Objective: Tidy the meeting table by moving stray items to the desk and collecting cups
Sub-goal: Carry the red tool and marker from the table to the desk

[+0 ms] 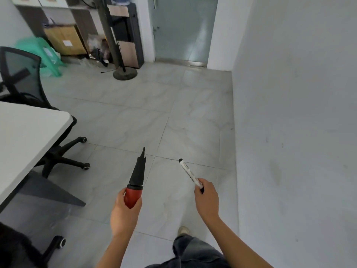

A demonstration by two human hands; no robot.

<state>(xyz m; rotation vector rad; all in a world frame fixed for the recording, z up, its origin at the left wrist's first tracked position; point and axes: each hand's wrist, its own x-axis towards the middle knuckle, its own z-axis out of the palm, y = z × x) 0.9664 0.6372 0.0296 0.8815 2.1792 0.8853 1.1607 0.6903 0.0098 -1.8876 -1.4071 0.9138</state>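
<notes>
My left hand (123, 213) grips a tool with a red bulb and a long black tapered nozzle (136, 178), pointing forward over the floor. My right hand (206, 198) holds a white marker with a black cap (188, 172) by its lower end, tip angled up and left. Both hands are out in front of me above grey floor tiles. The corner of a white table (29, 136) shows at the left, away from both hands. No cups are in view.
Black office chairs (23, 78) stand at the table's far side and at the bottom left. A fan stand base (125, 73), a cabinet, boxes and a green stool (48, 55) line the back. A glass door (183, 29) is ahead; a wall (299, 132) runs along the right.
</notes>
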